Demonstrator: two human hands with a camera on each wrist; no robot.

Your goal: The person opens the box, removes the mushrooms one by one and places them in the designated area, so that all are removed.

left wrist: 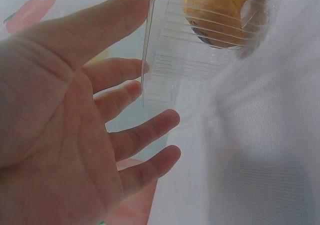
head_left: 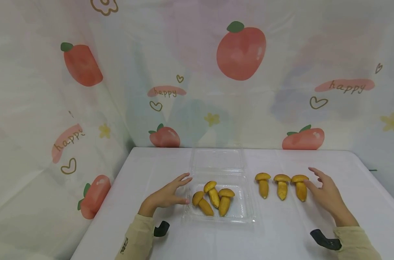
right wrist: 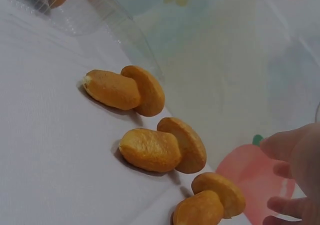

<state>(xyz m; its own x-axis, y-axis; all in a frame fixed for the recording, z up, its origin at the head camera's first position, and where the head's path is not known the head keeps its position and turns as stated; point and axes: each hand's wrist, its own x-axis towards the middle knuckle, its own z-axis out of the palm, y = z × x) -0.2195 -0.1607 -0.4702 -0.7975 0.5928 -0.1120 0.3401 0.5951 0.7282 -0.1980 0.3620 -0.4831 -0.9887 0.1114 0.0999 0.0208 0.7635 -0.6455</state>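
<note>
A clear plastic clamshell box [head_left: 245, 213] lies with its lid laid back; inside are three yellow-brown mushrooms [head_left: 225, 202]. My left hand [head_left: 166, 193] is at the box's left side, fingers spread and thumb at the rim. In the left wrist view the thumb and fingertips touch or nearly touch the box wall [left wrist: 150, 60]. To the right of the box, three more mushrooms stand in a row: a left one [head_left: 263, 185], a middle one [head_left: 282, 187] and a right one [head_left: 300, 187]. Beside the right mushroom is my right hand [head_left: 327, 191], fingers apart, holding nothing.
A white cloth covers the table [head_left: 216, 242]. Behind the table and on the left hangs a printed curtain [head_left: 197, 54] with peaches and lettering. Black straps [head_left: 325, 240] sit at both wrists, by the beige sleeves. The transparent lid [head_left: 217, 159] reaches toward the table's back edge.
</note>
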